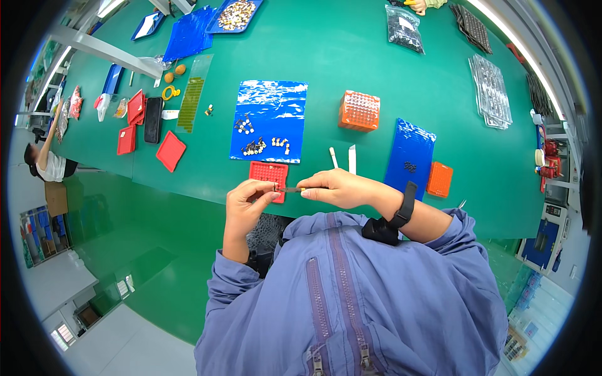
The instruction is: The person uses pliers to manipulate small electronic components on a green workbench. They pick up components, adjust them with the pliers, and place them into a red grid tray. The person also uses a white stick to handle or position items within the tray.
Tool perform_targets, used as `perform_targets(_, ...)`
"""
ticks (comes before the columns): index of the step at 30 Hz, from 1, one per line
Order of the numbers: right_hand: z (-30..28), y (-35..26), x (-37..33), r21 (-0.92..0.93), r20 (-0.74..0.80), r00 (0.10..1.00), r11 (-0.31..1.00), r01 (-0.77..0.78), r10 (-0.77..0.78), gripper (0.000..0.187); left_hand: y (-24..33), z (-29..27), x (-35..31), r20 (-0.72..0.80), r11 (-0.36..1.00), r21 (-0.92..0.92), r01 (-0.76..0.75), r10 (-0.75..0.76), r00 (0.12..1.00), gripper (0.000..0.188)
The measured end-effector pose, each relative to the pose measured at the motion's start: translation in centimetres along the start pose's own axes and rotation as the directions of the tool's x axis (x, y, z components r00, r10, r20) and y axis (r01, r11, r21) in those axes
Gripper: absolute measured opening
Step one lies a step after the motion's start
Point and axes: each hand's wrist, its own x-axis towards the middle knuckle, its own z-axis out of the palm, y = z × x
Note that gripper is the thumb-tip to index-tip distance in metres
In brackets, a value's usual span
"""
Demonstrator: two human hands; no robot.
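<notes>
My left hand [246, 203] is closed in a pinch on a small dark part, too small to make out fully. A thin dark hand tool [290, 189] with a yellowish bit near the grip is held in my right hand [342, 189], its tip meeting the left fingertips. Both hands are over the near edge of a red dimpled tray [269, 172]. Just beyond lies a blue sheet [271, 103] bearing several small black and cream parts [254, 147]. A white stick [333, 157] and a flat white strip [352, 159] lie beyond my right hand.
An orange block with holes [359, 111] stands right of centre. Dark small pieces [409, 167] lie on another blue sheet [411, 147], beside an orange tray [439, 179]. Red trays [170, 151] and a black box [153, 120] are at left. Another person's hand [418, 6] shows far right.
</notes>
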Motion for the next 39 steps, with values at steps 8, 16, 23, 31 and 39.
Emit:
perform_targets(8,0.6,1.0,0.6,-0.113,-0.047,0.994,0.990,0.088,-0.094,0.037,-0.4,0.0,0.4,-0.005,0.966,-0.233,0.111,-0.115,0.993,0.023)
perform_targets(16,1.1,1.5,3.7,-0.240,-0.043,0.994,0.967,0.085,-0.098,0.036,-3.8,-0.8,0.8,-0.082,0.693,-0.699,0.177,-0.323,0.943,0.015)
perform_targets(23,3.3,4.2,5.7,-0.576,-0.154,0.983,0.817,-0.007,-0.101,0.034,-6.1,-4.0,1.5,-0.246,0.849,-0.495,0.186,-0.342,0.907,0.010)
perform_targets(31,5.7,7.7,8.1,-0.904,-0.041,0.973,0.423,0.061,-0.228,0.031,-6.4,-5.8,8.8,-0.232,0.962,-0.051,0.267,-0.271,0.934,0.009)
perform_targets(39,6.1,7.6,7.7,-0.843,-0.167,0.942,0.538,0.016,-0.290,0.021,-10.7,-5.0,15.6,-0.231,0.911,0.349,0.219,-0.142,0.962,0.010)
